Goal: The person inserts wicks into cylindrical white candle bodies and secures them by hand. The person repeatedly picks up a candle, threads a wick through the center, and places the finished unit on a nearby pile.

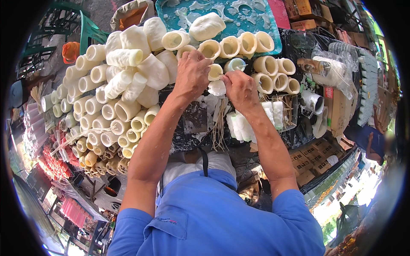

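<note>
My left hand [192, 73] is closed, its fingertips pinched together above a small cream wax cup [215, 71]. What it grips, if anything, is too small to make out. My right hand [240, 88] is also closed in a pinch at the right rim of that cup, with a thin bit at its fingertips that I cannot name. Just behind it stands a round container with a pale bluish rim [235, 65]. Below the cup lie a white wax lump [217, 88] and a bundle of pale wick strings [219, 121].
Hollow cream wax cylinders [126, 110] are piled high on the left. A teal tray [276, 36] with wax scraps lies at the back, several cylinders along its front. More cylinders [265, 66], white wax blocks [240, 126] and cardboard boxes [341, 106] are on the right.
</note>
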Demonstrator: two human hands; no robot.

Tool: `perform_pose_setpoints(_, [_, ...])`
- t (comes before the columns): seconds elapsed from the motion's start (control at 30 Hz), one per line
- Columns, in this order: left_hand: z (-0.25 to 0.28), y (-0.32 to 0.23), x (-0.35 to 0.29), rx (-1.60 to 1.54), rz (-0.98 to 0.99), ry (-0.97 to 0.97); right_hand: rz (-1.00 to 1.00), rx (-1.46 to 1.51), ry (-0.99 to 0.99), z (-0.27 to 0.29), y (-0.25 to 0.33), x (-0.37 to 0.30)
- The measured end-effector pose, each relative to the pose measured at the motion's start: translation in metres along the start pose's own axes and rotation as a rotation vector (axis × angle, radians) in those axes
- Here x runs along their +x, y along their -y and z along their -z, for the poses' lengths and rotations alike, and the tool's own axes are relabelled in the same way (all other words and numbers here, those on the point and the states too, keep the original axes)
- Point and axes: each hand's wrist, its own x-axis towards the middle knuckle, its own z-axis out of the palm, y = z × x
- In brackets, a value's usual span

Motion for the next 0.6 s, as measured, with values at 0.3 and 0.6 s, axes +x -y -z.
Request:
perform_pose_setpoints(0.3, [0.031,0.004,-0.040,0.059,0.055,-0.135,-0.402,0.169,0.122,0.040,0.019,0.014])
perform_pose_setpoints(0.6, [0.054,0.009,-0.088,0.164,0.096,-0.116,-0.615,0.362,0.281,0.065,0.079,-0.013])
